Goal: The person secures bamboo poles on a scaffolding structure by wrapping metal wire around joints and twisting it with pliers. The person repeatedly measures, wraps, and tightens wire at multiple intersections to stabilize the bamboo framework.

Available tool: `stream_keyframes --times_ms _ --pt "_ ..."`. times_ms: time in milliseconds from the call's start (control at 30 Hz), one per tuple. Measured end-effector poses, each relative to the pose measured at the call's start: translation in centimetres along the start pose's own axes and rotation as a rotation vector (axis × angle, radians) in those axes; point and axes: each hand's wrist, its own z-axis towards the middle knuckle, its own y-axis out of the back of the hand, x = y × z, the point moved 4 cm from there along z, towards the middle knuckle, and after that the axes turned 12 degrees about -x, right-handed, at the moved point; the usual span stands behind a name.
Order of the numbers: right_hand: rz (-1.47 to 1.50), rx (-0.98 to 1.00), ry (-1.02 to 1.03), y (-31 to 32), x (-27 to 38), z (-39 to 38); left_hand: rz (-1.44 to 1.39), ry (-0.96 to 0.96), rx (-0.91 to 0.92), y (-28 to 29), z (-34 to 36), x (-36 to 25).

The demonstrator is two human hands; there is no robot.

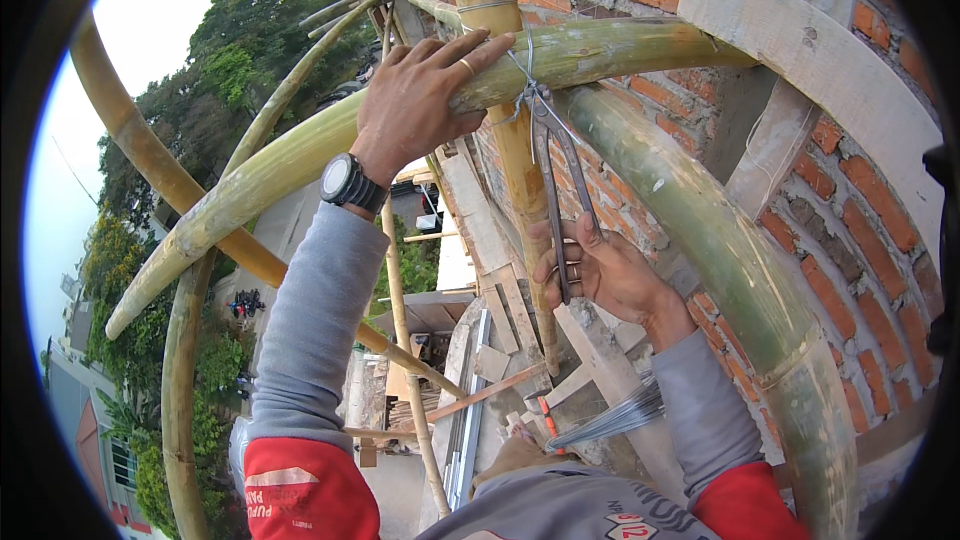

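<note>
right hand [605, 265] grip holds pincers [550, 180], left hand [415, 90] clasps pole [610, 50]; over-twisting could snap wire [529, 70], slack left hold could let pole shift.

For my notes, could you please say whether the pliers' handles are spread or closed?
Spread: the pliers' handles stand apart, with a gap visible beyond the right hand.

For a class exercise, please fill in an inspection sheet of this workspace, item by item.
Surface: weathered planks below.
Job's things: pincers at a wire tie, where a green bamboo pole crosses an upright yellow pole.
Clutter: orange-handled hammer, grey wire bundle low down.
Hands: left hand rests over the green bamboo pole; right hand grips the pincers.
Cables: faint line against the sky, too thin to identify.
Surroundings: brick wall right, trees left.
</note>
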Motion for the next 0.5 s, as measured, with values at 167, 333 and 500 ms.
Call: stream_keyframes --times_ms 167,333,500 --pt "-0.32 -0.127 0.173 1.3 1.9 0.0 -0.024 0.022 0.004 0.3 0.0 -0.3" --pt "-0.212 -0.078 0.046 1.1 2.5 -1.4 -0.075 0.03 0.016 0.7 -0.1 -0.3" --pt "-0.402 -0.184 0.156 1.7 2.3 -0.9 -0.08 0.028 0.005 1.1 0.0 -0.4"
